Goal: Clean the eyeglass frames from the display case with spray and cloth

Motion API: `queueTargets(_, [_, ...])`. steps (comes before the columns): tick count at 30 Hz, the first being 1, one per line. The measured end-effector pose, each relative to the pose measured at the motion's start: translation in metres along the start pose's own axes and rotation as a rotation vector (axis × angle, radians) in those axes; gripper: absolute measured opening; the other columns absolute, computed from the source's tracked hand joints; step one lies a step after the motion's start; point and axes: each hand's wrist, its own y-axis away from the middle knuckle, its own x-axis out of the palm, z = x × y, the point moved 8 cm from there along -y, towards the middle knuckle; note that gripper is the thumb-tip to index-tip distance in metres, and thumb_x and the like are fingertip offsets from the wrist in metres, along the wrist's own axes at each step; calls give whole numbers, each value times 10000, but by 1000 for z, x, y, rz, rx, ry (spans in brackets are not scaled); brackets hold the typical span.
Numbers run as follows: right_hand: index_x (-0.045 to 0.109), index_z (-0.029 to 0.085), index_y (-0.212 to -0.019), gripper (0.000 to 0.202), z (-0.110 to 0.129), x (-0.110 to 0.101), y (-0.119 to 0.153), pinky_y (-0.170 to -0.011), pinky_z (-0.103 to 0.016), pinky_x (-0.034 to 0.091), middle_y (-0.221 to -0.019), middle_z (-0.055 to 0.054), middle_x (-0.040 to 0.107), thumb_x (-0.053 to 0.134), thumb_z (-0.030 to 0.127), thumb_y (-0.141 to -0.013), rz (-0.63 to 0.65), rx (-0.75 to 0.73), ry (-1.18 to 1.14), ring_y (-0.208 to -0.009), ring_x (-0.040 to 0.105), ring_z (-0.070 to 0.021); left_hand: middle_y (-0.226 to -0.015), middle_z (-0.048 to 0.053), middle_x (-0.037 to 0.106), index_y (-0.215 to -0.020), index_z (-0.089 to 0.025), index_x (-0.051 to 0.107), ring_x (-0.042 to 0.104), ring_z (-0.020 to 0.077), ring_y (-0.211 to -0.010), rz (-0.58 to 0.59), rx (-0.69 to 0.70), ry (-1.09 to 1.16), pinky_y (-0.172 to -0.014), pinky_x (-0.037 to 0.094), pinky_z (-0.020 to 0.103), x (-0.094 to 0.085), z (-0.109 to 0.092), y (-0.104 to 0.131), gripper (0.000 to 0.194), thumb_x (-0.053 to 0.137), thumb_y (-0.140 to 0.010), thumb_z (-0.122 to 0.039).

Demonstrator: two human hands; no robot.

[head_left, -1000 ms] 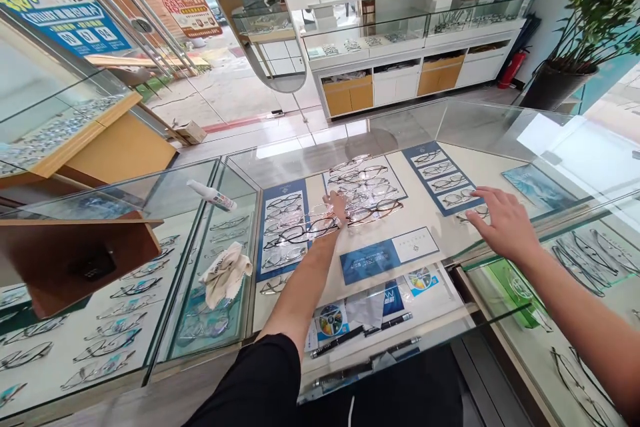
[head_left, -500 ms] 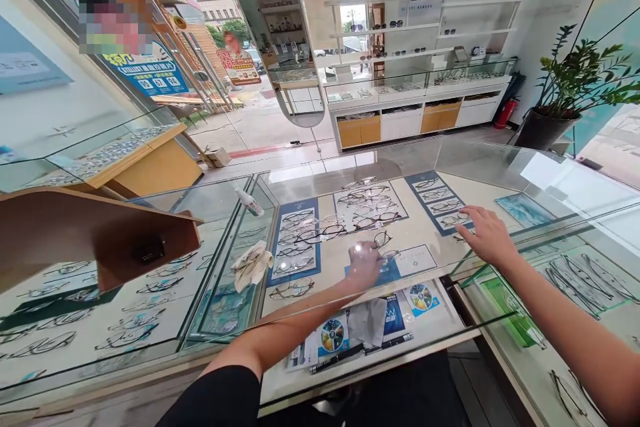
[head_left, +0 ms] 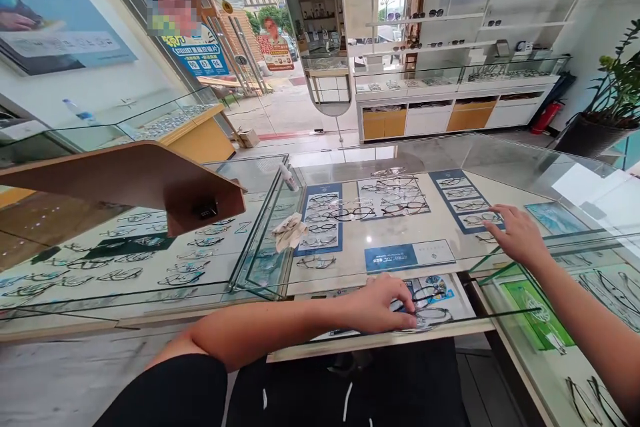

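Note:
My left hand [head_left: 385, 303] is low at the front of the glass display case, over a shelf of printed cards. Between its thumb and fingers is a pair of eyeglasses [head_left: 431, 313], lenses pointing right; the fingers hide part of the frame. On the right, my right hand [head_left: 517, 233] rests palm down on the glass top, fingers apart and holding nothing. Beneath its fingertips, seen through the glass, eyeglasses lie on a blue-edged display card [head_left: 443, 183]. A blue and white card [head_left: 400, 257] lies inside the case beyond my left hand.
More eyeglasses [head_left: 353, 210] lie in rows inside the case. A crumpled cloth [head_left: 289, 232] and a small white bottle [head_left: 289, 177] are on the left glass section. A brown wooden stand [head_left: 125, 177] juts in at the left. An oval mirror [head_left: 320, 33] stands beyond the counter.
My left hand has come back toward me from inside the case, bringing the eyeglasses over the front shelf. My right hand stays on the glass. The view has turned slightly left.

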Motion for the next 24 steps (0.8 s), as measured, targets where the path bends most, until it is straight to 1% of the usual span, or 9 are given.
queueTargets(3, [658,223,-1386,582,-2,0,0,-1108,-598,502,-1464,-159,690,408,635,-1059,14,-3,4,-1345,628,-404,-1341,57,719,-1032,-281,750,591,284,-1341,-52,143,-49,-1250,342,498,-37,-48,25,230,731,-996,-508])
queueTargets(4, [655,219,-1386,589,-2,0,0,-1108,-592,501,-1465,-161,691,404,641,-1061,16,-3,5,-1350,626,-404,-1340,61,717,-1039,-278,753,579,289,-1347,-105,157,-102,-1227,362,501,-58,-58,29,236,719,-1004,-509])
queueTargets(6, [650,224,-1391,594,-3,-1,-1,-1104,-588,501,-1467,-162,690,399,651,-1063,16,-3,10,-1355,623,-403,-1342,82,713,-1040,-251,763,545,319,-1348,-293,165,-230,-1218,338,545,-111,-68,31,267,676,-1020,-503])
queueTargets(9, [645,241,-1399,591,-4,-1,-1,-1093,-593,506,-1475,-159,683,399,658,-1061,20,1,18,-1350,622,-401,-1320,111,711,-1054,-209,773,521,354,-1300,-462,116,-458,-1170,312,592,-188,-54,17,325,626,-1021,-497])
queueTargets(12, [643,234,-1409,595,-5,1,-2,-1095,-598,508,-1483,-162,679,400,652,-1063,33,7,22,-1357,618,-402,-1250,135,720,-998,-190,786,502,377,-1268,-569,30,-645,-1109,310,567,-249,-16,-7,332,633,-992,-485])
queueTargets(15, [648,210,-1409,609,-6,2,-2,-1108,-599,506,-1499,-169,671,393,647,-1070,47,21,22,-1376,610,-407,-1229,147,732,-962,-189,793,504,376,-1251,-550,-37,-750,-1081,297,540,-274,28,-32,293,646,-962,-442])
queueTargets(18, [650,198,-1413,616,-4,3,-3,-1125,-605,497,-1513,-174,663,389,642,-1074,50,23,18,-1380,604,-411,-1226,137,740,-955,-201,789,511,369,-1245,-555,-71,-764,-1054,294,513,-280,61,-46,274,636,-958,-428])
queueTargets(21, [657,190,-1415,614,-3,3,-3,-1143,-614,482,-1504,-188,669,396,629,-1074,46,19,15,-1369,604,-415,-1224,133,746,-948,-218,792,523,384,-1248,-556,-91,-743,-1031,298,514,-281,80,-53,272,629,-955,-435])
queueTargets(24, [661,194,-1426,594,-4,4,-3,-1150,-613,481,-1499,-186,675,427,605,-1068,40,21,10,-1364,606,-414,-1233,144,748,-963,-226,802,518,409,-1265,-549,-96,-737,-1027,300,536,-283,88,-58,295,616,-950,-455])
